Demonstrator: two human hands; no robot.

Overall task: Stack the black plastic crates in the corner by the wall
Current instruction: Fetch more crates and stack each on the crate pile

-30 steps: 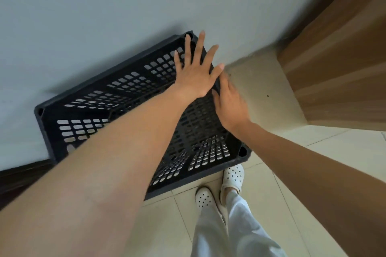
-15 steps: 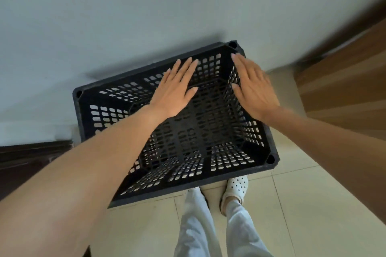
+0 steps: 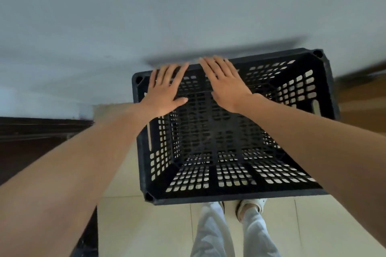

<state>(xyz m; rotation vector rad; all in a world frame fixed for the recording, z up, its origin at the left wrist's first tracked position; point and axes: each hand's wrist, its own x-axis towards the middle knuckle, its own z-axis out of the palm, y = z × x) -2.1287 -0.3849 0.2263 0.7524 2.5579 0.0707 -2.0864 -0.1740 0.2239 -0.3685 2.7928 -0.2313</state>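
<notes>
- One black crate (image 3: 227, 131) stood open-side up against the pale wall (image 3: 146, 16), on the tiled floor (image 3: 146, 225).
- Left hand (image 3: 165, 92) and right hand (image 3: 225, 83) lay flat, fingers spread, over its far rim, gripping nothing.

Both bare forearms are stretched forward and inward. The left hand (image 3: 165, 90) is held flat, palm down, fingers spread, thumb out to the right. The right hand (image 3: 226, 82) is likewise flattened beside it, apart, fingers extended; nothing is gripped.
</notes>
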